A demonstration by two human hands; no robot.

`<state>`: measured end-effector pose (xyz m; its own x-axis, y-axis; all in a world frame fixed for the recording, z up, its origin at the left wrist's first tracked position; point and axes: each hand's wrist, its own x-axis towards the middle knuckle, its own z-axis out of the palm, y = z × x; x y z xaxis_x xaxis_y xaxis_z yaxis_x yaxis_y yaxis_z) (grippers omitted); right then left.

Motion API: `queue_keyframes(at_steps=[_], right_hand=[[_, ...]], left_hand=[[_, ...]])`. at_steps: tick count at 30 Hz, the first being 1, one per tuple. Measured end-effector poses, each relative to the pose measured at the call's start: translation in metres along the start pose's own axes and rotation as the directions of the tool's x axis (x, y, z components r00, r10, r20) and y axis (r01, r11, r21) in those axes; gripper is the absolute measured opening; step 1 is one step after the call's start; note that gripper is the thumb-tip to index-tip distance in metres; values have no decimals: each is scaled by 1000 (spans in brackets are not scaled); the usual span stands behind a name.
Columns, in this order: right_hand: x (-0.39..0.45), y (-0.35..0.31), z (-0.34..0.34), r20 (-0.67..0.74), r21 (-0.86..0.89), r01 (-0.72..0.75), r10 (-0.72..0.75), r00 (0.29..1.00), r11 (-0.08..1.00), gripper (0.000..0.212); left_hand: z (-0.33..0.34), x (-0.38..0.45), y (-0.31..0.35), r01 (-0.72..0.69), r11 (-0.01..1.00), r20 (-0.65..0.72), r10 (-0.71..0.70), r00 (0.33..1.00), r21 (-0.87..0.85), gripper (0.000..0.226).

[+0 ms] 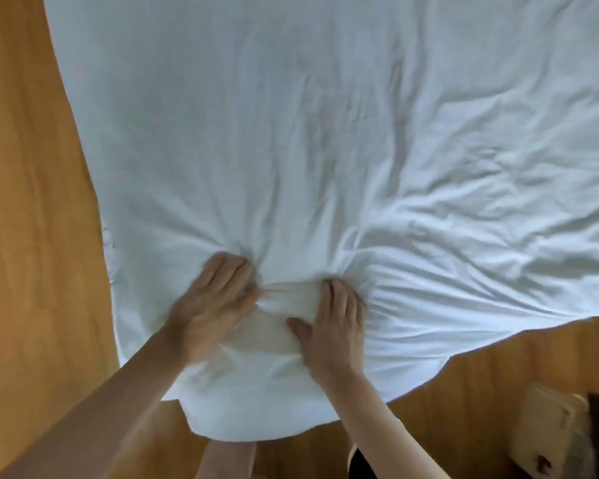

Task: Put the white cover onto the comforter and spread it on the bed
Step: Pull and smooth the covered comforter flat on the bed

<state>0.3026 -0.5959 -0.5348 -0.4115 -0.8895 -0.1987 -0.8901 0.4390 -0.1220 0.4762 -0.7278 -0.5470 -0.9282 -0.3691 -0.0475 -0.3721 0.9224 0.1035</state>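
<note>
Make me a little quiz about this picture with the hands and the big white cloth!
1. True or false: both hands touch the white cover.
2. What is the floor under the cover made of?
3. Where is the cover more wrinkled: A) picture's left side, B) picture's right side?

Key:
1. True. The left hand and right hand both press on it, and the cloth bunches at their fingers.
2. Wood.
3. B.
</note>
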Motion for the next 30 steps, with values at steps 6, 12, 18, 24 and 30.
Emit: queue_keyframes(at_steps=[6,12,18,24,30], right_hand=[[28,10,15,-179,68,129,-115,977,989,28],[21,1,-80,12,770,-57,74,997,636,44],[9,15,-15,208,598,-149,27,978,787,25],[-44,0,8,68,427,134,-180,981,894,40],[-69,-11,6,66,472,145,-199,978,870,51]], left_hand=[[-14,29,5,-18,997,-109,10,994,-71,9],[-125,69,5,17,884,-131,-88,987,-467,36],[-58,41,33,119,957,206,-64,976,-265,24],[-28,-38,30,520,812,-84,-556,827,-265,36],[-38,-57,54,657,-202,285,-958,21,-726,61]])
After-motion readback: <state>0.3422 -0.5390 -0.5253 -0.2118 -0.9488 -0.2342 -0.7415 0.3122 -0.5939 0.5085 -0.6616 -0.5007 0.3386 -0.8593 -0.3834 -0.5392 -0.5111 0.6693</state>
